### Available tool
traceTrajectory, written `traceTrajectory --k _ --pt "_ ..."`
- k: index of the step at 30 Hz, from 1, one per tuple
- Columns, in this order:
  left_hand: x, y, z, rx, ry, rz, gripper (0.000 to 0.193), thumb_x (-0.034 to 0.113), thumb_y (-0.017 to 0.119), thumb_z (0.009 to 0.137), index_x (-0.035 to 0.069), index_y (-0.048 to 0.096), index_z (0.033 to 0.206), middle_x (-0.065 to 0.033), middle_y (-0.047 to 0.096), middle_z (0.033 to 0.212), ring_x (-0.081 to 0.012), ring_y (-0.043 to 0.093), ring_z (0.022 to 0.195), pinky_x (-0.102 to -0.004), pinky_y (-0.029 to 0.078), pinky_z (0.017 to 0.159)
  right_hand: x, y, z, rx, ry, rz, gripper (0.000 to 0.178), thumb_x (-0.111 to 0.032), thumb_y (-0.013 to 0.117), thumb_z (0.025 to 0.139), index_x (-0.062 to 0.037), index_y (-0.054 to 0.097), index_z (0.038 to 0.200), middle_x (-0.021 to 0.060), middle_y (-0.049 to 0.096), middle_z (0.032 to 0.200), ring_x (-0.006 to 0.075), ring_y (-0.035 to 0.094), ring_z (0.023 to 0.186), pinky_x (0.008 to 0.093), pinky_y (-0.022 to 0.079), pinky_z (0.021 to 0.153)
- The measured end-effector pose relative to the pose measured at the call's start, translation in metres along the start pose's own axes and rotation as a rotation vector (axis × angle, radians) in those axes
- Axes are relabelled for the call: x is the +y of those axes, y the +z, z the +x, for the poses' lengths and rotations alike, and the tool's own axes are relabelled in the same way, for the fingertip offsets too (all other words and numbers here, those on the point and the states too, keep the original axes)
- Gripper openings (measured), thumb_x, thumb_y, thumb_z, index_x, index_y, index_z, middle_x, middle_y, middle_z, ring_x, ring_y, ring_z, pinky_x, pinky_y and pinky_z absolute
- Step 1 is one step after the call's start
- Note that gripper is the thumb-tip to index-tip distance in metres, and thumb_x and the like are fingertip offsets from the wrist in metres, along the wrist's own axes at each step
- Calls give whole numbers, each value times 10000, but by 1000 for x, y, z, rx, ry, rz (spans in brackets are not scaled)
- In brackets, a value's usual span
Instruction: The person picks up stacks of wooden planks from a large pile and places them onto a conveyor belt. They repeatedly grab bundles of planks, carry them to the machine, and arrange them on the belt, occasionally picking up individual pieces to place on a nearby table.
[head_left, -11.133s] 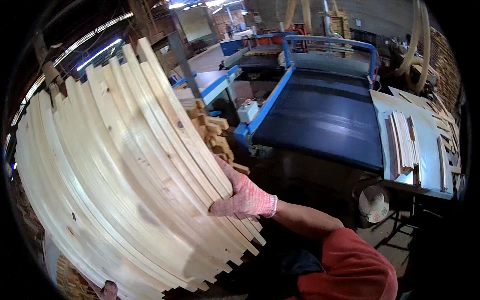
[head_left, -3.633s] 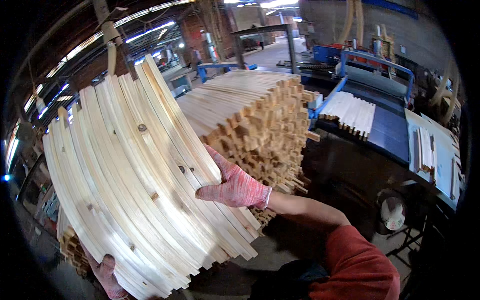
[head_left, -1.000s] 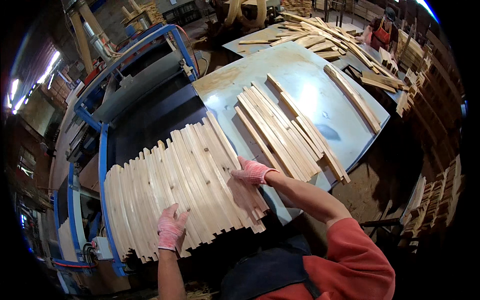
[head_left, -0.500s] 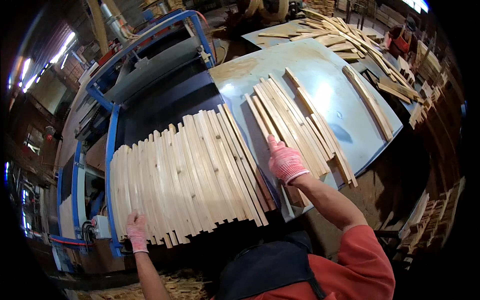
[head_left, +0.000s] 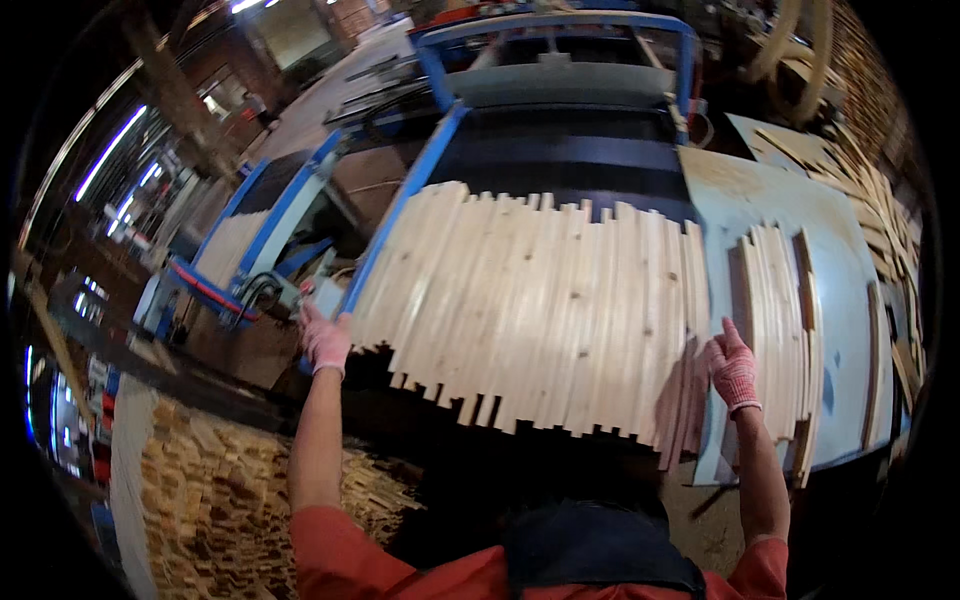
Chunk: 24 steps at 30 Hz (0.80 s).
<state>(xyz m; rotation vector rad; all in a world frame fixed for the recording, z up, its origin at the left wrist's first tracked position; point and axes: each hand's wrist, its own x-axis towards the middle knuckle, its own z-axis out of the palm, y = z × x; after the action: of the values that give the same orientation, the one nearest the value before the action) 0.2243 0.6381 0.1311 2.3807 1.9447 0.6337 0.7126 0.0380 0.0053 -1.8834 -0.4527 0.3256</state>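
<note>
Since half a second ago the slats (head_left: 540, 310) have been squared across the dark belt (head_left: 570, 160), so spreading looks nearly done. The left hand (head_left: 325, 340) is pressed to their left edge, the right hand (head_left: 732, 368) to their right edge, fingers apart, flat, gripping nothing.
</note>
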Motion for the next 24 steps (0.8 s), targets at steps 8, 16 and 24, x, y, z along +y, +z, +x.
traceTrajectory --k 8,16,24 --pt "13 16 57 -48 89 -98 580 327 792 900 96 650 1412 -165 651 1446 -361 597 1359 -463 481 1159 -4 16 11 57 429 1702 427 -524 622 1074 -149 628 871 11 602 735 149 543 679 363 449 578" --pt "-78 58 121 -152 94 155 988 354 762 942 18 233 1706 -211 395 1708 -392 455 1515 -466 379 1239 -70 18 -28 72 88 -527 697 -421 639 998 -91 493 1595 249 724 1300 427 677 1246 462 529 1051" --pt "-97 68 125 -324 44 -1278 783 255 627 1081 34 228 1717 -164 421 1691 -314 510 1446 -415 405 1205 -110 9 -92 18 -42 -472 728 -452 627 1025 -28 472 1596 281 587 1507 419 561 1400 463 443 1194"
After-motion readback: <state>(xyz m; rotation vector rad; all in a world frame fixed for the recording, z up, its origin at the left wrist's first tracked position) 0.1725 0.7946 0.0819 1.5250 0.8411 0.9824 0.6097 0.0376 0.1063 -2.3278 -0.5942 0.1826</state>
